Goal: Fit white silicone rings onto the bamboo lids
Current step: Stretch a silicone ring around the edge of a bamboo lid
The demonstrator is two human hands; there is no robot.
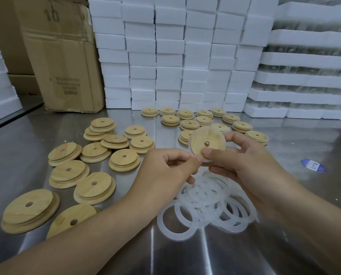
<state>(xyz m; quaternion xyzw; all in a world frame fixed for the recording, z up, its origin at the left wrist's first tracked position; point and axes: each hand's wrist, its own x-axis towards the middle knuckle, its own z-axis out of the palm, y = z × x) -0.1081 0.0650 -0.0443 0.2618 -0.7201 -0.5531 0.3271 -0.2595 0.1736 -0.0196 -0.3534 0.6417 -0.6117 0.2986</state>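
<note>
On the brushed steel tabletop (165, 255) I read two stocks. A left spread of bare round bamboo lids with centre holes (94, 151) is judged unringed, and a far-right cluster of like lids (205, 118) shows pale bands at the step and is judged finished. A loose heap of white translucent silicone rings (205, 205) lies below the hands, so much work remains. The lid in work (203, 141) is raised above that heap with a ring around it, not fully seated by my judgement: the right hand (245, 165) grips the lid, thumb on its face, and the left hand (171, 167) pinches the ring's edge at the lid's lower-left rim.
</note>
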